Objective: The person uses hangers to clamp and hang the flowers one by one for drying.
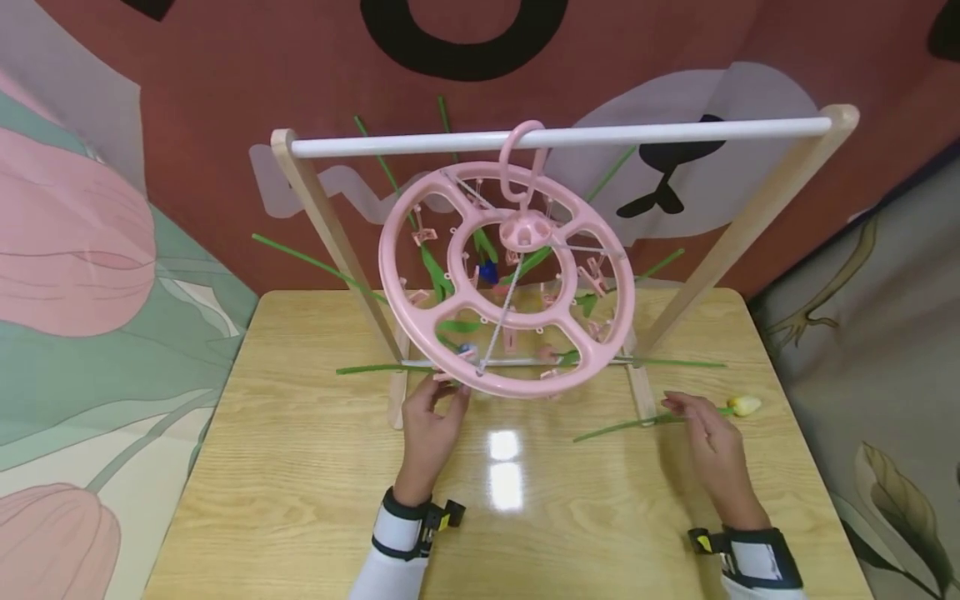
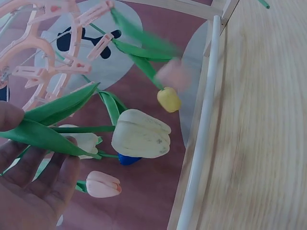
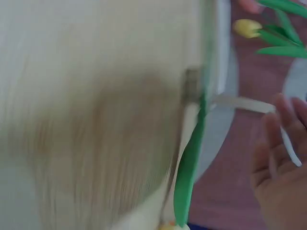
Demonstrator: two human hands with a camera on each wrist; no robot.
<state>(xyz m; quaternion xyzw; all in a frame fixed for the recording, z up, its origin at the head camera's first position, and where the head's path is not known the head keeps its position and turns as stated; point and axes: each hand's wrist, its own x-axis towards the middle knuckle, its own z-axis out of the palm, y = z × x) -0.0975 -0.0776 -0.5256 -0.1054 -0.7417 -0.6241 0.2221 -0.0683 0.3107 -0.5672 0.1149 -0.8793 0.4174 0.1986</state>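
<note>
Pale wood-grain counter [image 1: 300, 467] carries a light wooden drying rack with a white top rail [image 1: 555, 136]; from that rail hangs a round pink plastic peg hanger [image 1: 507, 279] with artificial tulips clipped stem-up among its pink pegs. Left hand [image 1: 431, 425] sits at the near lower rim of the hanger, directly below it; the wrist view shows its thumb and fingers closed around a broad green leaf [image 2: 43, 132] of a clipped flower, with a cream artificial tulip head [image 2: 141, 134] just beyond the fingertips and a small pink bud [image 2: 101, 184] beside the palm. Right hand [image 1: 708, 442] rests low on the counter, to the right of the rack foot, fingers pinching the green stem [image 1: 622, 427] of a loose yellow-headed artificial tulip [image 1: 744, 406]; stem runs left from the hand, head lies just beyond it to the right. Judgement: steady the hanger by the rim rather than the leaf, since it tilts freely on its hook; lift the loose tulip near mid-stem, keep it level, and bring the stem end to a free peg on the near side, where the left hand can open it.
</note>
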